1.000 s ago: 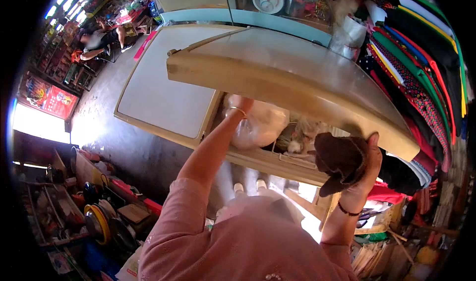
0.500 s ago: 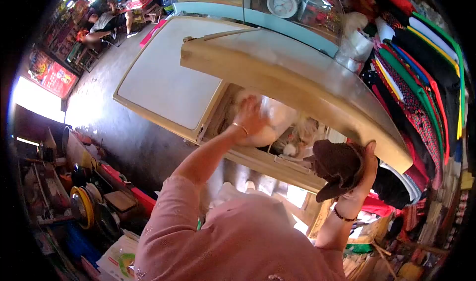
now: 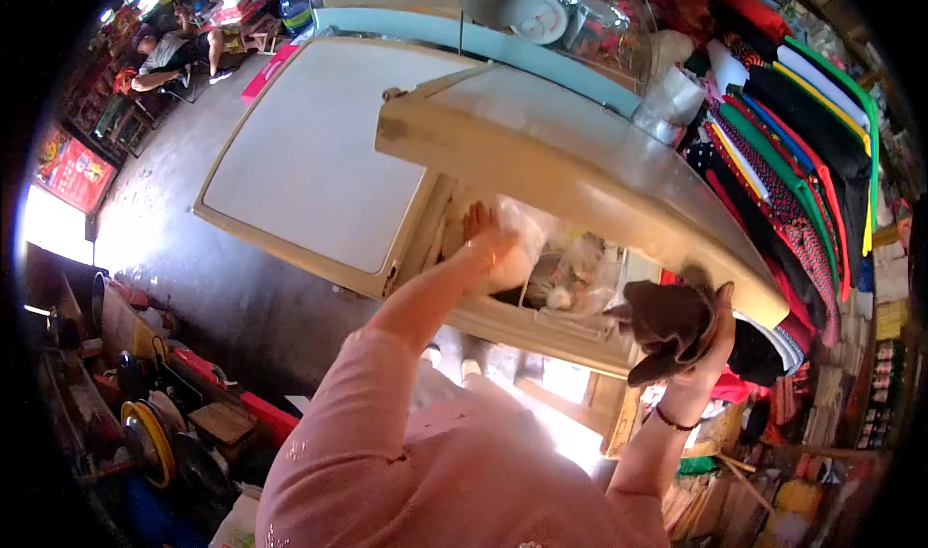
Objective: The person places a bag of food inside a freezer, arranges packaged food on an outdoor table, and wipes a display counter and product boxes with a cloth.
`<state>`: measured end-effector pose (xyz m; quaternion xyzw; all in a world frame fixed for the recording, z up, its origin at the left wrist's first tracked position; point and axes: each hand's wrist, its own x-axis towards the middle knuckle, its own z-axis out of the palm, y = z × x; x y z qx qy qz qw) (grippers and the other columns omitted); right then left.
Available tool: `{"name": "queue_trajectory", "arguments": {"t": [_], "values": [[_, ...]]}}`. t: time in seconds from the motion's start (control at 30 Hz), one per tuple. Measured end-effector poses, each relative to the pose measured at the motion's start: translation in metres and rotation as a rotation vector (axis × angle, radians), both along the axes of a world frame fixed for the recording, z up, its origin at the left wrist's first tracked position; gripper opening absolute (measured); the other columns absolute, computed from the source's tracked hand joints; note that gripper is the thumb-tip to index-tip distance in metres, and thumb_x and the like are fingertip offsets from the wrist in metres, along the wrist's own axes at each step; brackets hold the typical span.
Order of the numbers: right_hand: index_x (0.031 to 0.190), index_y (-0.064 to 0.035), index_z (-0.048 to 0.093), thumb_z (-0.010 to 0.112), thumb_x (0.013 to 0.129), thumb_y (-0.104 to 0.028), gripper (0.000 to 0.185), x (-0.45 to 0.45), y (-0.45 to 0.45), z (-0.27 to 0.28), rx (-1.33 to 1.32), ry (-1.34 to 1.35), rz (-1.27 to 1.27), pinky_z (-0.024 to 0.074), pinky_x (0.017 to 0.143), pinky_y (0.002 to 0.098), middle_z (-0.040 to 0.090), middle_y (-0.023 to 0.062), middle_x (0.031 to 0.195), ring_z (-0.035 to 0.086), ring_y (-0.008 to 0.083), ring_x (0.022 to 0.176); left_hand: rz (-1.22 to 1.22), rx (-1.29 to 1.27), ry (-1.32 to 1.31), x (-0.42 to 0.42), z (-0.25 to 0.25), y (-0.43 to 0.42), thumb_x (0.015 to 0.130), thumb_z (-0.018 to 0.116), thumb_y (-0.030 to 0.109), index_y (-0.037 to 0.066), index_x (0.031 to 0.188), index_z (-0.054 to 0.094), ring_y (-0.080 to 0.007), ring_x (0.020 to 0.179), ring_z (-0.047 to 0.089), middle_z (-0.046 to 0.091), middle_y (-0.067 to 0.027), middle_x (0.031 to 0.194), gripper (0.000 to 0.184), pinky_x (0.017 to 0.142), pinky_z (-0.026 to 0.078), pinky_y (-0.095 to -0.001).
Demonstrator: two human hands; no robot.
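My left hand (image 3: 485,239) reaches into the open half of a chest freezer (image 3: 411,248), its fingers stretched out against a whitish plastic bag (image 3: 522,229). Part of the bag and the hand's lower edge are blurred. Beside that bag lie clear bags (image 3: 580,273) whose contents I cannot make out. My right hand (image 3: 717,340) grips a dark brown cloth (image 3: 669,326) near the right end of the freezer's raised lid (image 3: 580,186). Its thumb lies along the lid's edge, and the cloth hides most of the fingers.
The freezer's other lid (image 3: 309,152) is down on the left. Folded fabrics (image 3: 783,161) are stacked at the right. A round white dial scale (image 3: 539,18) stands behind. Pans and boards (image 3: 155,432) crowd the lower left. A person (image 3: 174,55) sits far off at upper left.
My left hand has shifted slightly lower and nearer to me over the bag. My right hand still grips the cloth by the raised lid. The whole view has shifted a little.
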<state>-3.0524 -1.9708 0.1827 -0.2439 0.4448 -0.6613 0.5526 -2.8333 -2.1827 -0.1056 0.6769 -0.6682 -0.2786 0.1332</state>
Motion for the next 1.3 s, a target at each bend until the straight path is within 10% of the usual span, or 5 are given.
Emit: {"name": "queue_trajectory", "arguments": {"t": [0.47,0.6,0.97,1.13,1.3], "values": [[0.104,0.0015,0.059,0.039,0.098,-0.038,0.045,-0.001,0.003,-0.001,-0.067,-0.128,0.044,0.0556,0.073,0.0384,0.067,0.0152,0.094,0.066,0.0257,0.082,-0.246,-0.028,0.174,0.015,-0.072,-0.014,0.085,0.053,0.030,-0.002,0.113,0.061,-0.0295,0.110,0.056,0.058,-0.0146,0.123,0.043,0.090,0.043,-0.0478],[0.106,0.0026,0.059,0.040,0.098,-0.038,0.045,-0.004,0.002,-0.001,-0.023,-0.068,0.021,0.0556,0.073,0.0380,0.066,0.0156,0.095,0.067,0.0258,0.083,-0.255,-0.685,-0.171,-0.017,0.044,0.031,0.089,0.053,0.037,0.008,0.106,0.063,-0.0257,0.090,0.063,0.064,-0.0164,0.105,0.035,0.078,0.050,-0.0407],[0.101,0.0008,0.062,0.040,0.093,-0.054,0.060,0.017,0.053,-0.054,0.193,-0.148,0.026,0.0602,0.063,0.0357,0.067,0.0168,0.090,0.069,0.0253,0.074,-0.546,-0.073,0.709,0.032,0.058,0.160,0.090,0.058,0.021,0.004,0.110,0.061,-0.0266,0.093,0.062,0.065,-0.0127,0.102,0.027,0.085,0.050,-0.0407],[0.099,0.0033,0.062,0.047,0.085,-0.064,0.070,0.008,0.097,-0.161,0.428,-0.264,0.113,0.0598,0.061,0.0396,0.067,0.0186,0.086,0.068,0.0278,0.074,0.026,0.571,1.921,0.077,0.075,0.257,0.091,0.058,0.030,0.003,0.123,0.050,-0.0256,0.115,0.053,0.054,-0.0141,0.123,0.043,0.099,0.045,-0.0400],[0.105,0.0034,0.058,0.045,0.084,-0.066,0.073,-0.004,0.100,-0.199,0.631,-0.289,0.198,0.0579,0.065,0.0408,0.067,0.0165,0.090,0.067,0.0276,0.077,0.498,0.697,1.720,0.073,0.073,0.260,0.093,0.051,0.045,-0.004,0.123,0.046,-0.0273,0.112,0.056,0.056,-0.0195,0.119,0.057,0.099,0.045,-0.0416]]}}
